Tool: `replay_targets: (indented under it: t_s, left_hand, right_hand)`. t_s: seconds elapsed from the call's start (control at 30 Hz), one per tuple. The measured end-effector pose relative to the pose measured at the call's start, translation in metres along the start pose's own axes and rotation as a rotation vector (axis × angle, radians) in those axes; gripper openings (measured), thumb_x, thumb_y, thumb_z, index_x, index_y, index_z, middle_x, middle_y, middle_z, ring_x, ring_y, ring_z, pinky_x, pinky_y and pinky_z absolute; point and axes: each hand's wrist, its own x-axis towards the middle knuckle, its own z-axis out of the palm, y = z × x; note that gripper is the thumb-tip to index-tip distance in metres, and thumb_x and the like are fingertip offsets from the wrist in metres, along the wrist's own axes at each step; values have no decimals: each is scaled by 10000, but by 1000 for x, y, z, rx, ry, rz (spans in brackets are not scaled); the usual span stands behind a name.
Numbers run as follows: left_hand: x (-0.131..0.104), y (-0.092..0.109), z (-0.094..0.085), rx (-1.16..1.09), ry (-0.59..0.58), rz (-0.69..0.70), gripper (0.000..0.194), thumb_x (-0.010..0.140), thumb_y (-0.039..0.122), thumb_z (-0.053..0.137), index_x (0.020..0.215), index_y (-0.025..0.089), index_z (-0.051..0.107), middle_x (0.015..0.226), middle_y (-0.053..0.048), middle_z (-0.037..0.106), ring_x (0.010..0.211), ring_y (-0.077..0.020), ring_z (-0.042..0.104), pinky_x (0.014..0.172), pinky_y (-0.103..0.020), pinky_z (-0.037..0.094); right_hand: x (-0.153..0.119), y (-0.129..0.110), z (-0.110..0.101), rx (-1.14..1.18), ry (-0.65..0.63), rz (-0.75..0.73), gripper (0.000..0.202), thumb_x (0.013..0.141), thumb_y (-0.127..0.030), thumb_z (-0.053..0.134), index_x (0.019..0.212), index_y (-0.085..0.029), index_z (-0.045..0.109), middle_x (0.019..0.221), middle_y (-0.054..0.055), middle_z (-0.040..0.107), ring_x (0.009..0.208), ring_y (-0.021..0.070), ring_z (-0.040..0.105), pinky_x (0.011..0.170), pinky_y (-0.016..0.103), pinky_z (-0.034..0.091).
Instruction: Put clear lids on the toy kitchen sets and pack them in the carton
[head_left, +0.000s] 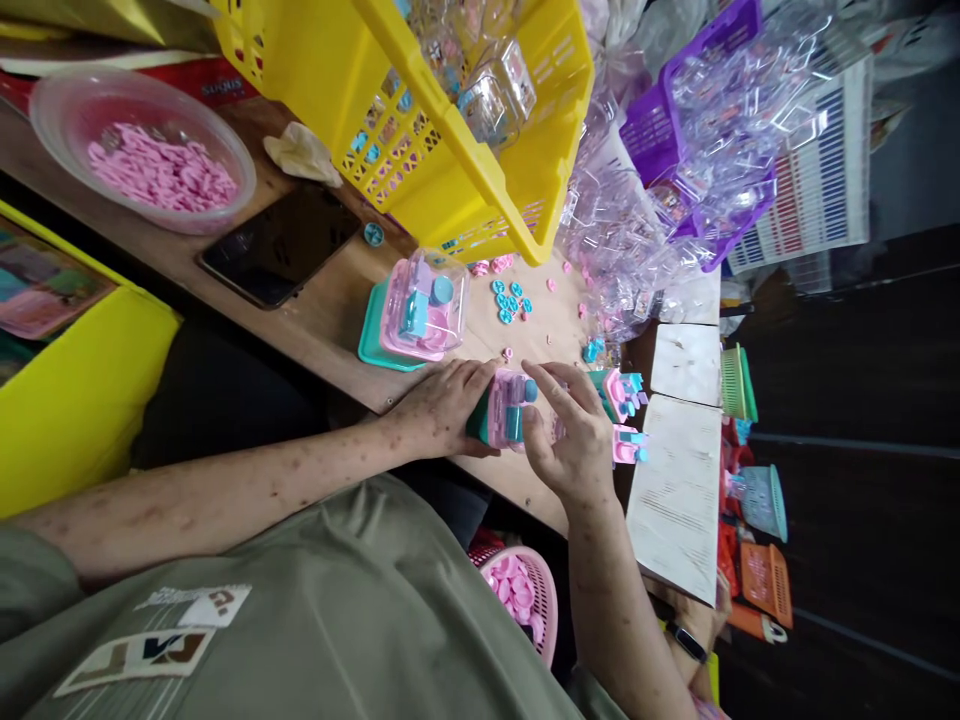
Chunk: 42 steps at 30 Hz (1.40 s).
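My left hand (442, 405) is closed around a small toy set (513, 410), a teal base with a pink tray and blue and lilac pieces on top. My right hand (574, 430) is at the far side of that set, thumb and fingers apart, near the blue pieces. Whether its fingertips touch the set I cannot tell. A similar set with a clear cover (442, 300) stands on the table beyond my left hand. Two more pink and blue sets (630, 443) show partly behind my right hand.
Loose blue wheels (506, 303) and small pink pieces lie scattered ahead. A yellow basket (480, 190), a phone (281, 240) and a tub of pink parts (67, 100) stand around. Clear covers (622, 250) are heaped to the right. A pink basket (551, 600) sits below the edge; another person's wrist (690, 625) shows.
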Motion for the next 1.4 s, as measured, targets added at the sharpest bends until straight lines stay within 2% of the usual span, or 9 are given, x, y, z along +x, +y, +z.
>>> replay_targets:
  t_s: [0.37,0.57,0.7,0.8,1.0,1.13,1.23,1.3,1.4]
  left_hand:
    - [0,0,2,31,-5,6,1183,788,509,1030,1672,178,317,1585,-248,616,1486,-462,632,1256,-633,521]
    - [0,-3,4,11,-5,-2,1180,753,527,1045,1646,182,356,1556,-241,633,1453,-460,654,1236,-639,536]
    - [3,-4,4,-37,0,-8,1181,716,531,1066,1631,209,394,1548,-225,647,1452,-459,660,1232,-660,534]
    - [3,-4,2,-62,8,-6,1197,704,527,1079,1639,221,398,1567,-224,647,1466,-462,656,1245,-668,525]
    - [-2,-5,1,-63,32,63,1405,686,440,1110,1755,247,219,1718,-242,535,1560,-477,591,1309,-677,485]
    - [-3,-12,10,-64,41,71,1405,687,417,1119,1748,238,216,1708,-249,541,1583,-473,569,1331,-683,474]
    - [-3,-16,12,-97,38,74,1488,666,390,1134,1784,279,157,1745,-240,510,1623,-473,537,1351,-697,458]
    - [-6,-14,6,-75,45,79,1555,693,351,1124,1816,283,50,1802,-263,434,1678,-485,472,1373,-704,438]
    - [-15,0,-18,67,129,108,1440,877,223,983,1840,265,-87,1876,-299,281,1750,-490,349,1385,-707,430]
  right_hand:
    - [3,2,-1,7,-38,21,454,1092,-311,634,1532,-275,740,1360,145,736,1240,340,754,1069,550,667]
    - [8,1,-1,16,-70,35,451,1069,-298,642,1504,-272,757,1364,141,741,1226,339,766,1071,542,672]
    - [5,3,-3,52,-108,80,451,1125,-339,590,1557,-293,711,1443,135,722,1340,341,728,1159,563,636]
    - [-3,9,0,147,-120,138,467,1188,-406,528,1626,-295,646,1580,137,676,1510,337,643,1282,602,554]
    - [-23,19,17,340,-44,266,502,1231,-524,488,1688,-340,583,1718,85,624,1649,307,539,1393,615,441]
    - [-32,22,21,453,-113,416,577,1230,-582,455,1775,-392,464,1790,54,546,1664,304,532,1352,610,511]
    - [-32,25,19,497,-121,477,669,1198,-654,503,1813,-411,399,1859,29,444,1716,318,459,1408,638,424]
    - [-27,22,21,509,-99,509,722,1177,-702,521,1822,-406,387,1879,21,408,1756,319,386,1442,639,355]
    - [-9,9,37,555,-71,549,787,1168,-762,475,1844,-378,350,1866,54,422,1731,319,434,1381,611,465]
